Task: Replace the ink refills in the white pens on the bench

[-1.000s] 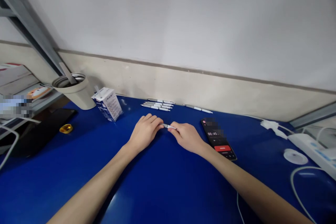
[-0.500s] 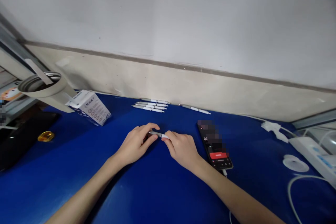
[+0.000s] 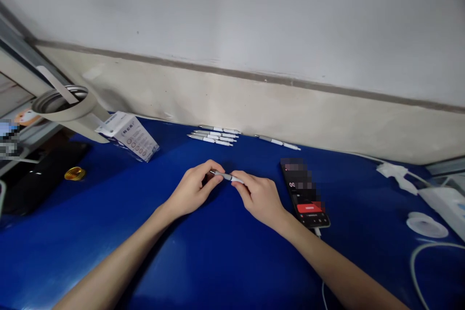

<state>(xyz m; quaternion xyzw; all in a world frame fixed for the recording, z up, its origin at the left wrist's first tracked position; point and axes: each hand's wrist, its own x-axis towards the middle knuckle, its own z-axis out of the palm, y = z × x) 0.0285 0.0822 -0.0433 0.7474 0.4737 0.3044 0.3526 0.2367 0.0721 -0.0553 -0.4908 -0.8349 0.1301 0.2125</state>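
Since the earlier frame, the white-and-grey pen had tilted slightly more and showed longer. Left hand pinched its grey end, right hand its white end; both clamped, close together. Long axis ran roughly crosswise above the blue worktop. Right hand sat nearer the phone; the pen row lay ahead.

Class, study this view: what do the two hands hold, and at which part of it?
A slim white-and-grey pen: the left hand pinches its grey tip end, the right hand its white end.
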